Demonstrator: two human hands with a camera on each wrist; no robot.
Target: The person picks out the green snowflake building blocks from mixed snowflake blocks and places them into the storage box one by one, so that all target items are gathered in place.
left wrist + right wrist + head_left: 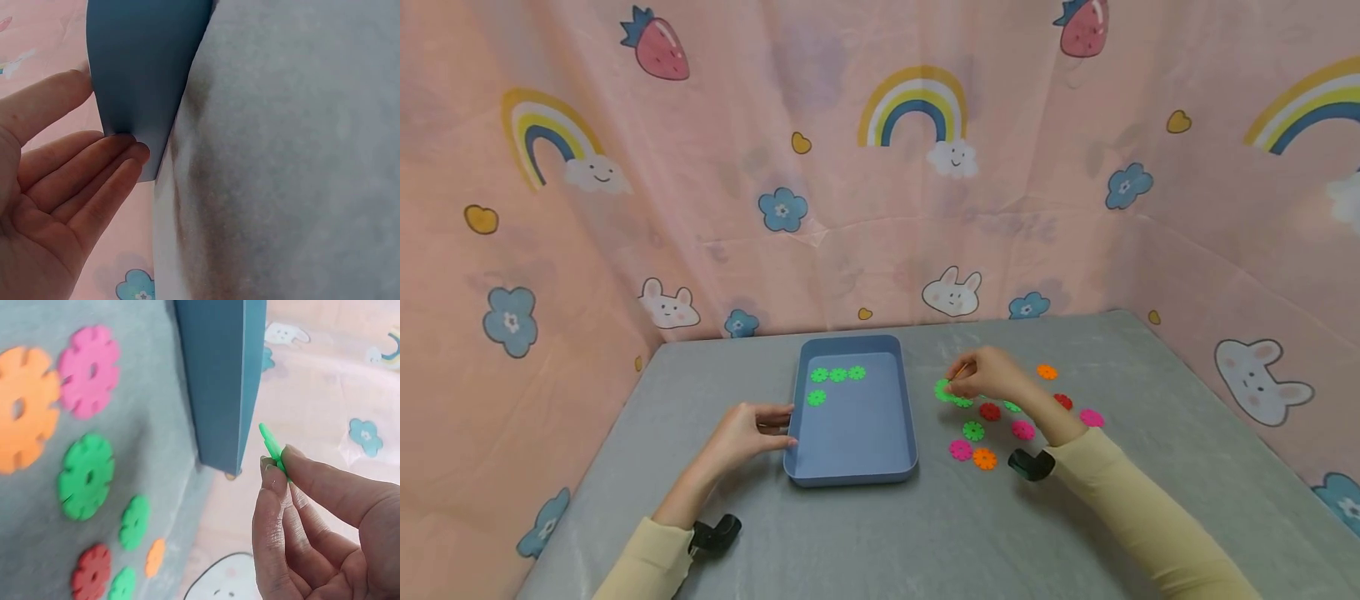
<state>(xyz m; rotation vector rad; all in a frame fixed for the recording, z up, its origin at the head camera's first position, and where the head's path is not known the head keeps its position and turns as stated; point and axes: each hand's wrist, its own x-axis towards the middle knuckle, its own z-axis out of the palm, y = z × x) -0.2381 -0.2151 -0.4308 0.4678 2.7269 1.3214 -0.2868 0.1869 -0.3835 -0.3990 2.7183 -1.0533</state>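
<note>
My left hand (741,435) touches the left side of the blue tray (852,479); its fingers are fairly straight against the outer wall, with the thumb at the rim. In the left wrist view the fingertips meet the tray's wall (140,69). To the right of the tray, my right hand (992,375) pinches a green notched plastic disc (272,445) between thumb and fingers, above the table. Inside the tray, three green discs (838,375) lie in a row, with another green disc (816,397) nearer the front.
Loose notched discs lie on the grey table right of the tray: a green disc (973,431), pink disc (961,450), orange disc (985,458), red disc (990,412) and several others, some partly under my right hand. A pink patterned curtain (850,250) stands behind.
</note>
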